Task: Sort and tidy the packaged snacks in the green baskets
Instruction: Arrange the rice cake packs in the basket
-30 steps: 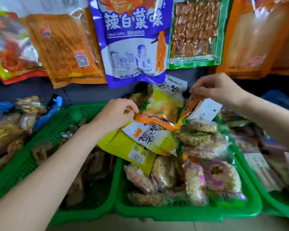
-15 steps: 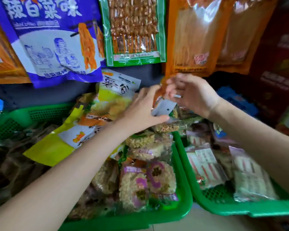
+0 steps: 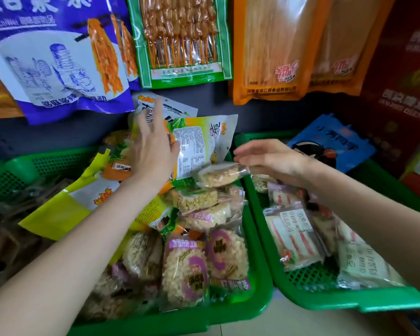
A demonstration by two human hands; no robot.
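My left hand [image 3: 153,146] lies flat with straight fingers against upright yellow-green snack packets [image 3: 204,144] at the back of the middle green basket [image 3: 257,297]. Its thumb is at the edge of the packet with the white label. My right hand [image 3: 272,158] is blurred and hovers with loosely extended fingers over the wrapper end of a clear rice cake packet [image 3: 218,177]. That packet lies on top of a stack of rice cakes [image 3: 204,219]. Round rice cakes with purple labels [image 3: 187,270] fill the basket's front. The right green basket [image 3: 349,303] holds white and red packets [image 3: 294,236].
A third green basket [image 3: 22,163] at the left holds dark snacks, with a yellow packet [image 3: 58,214] lying across its rim. Large bags hang on the wall above: purple [image 3: 58,57], green [image 3: 180,40] and orange [image 3: 272,49]. A blue packet [image 3: 335,144] stands behind the right basket.
The packet both hands held now stands at the back of the middle basket. My left hand has flattened against it. My right hand has let go and drawn right and down.
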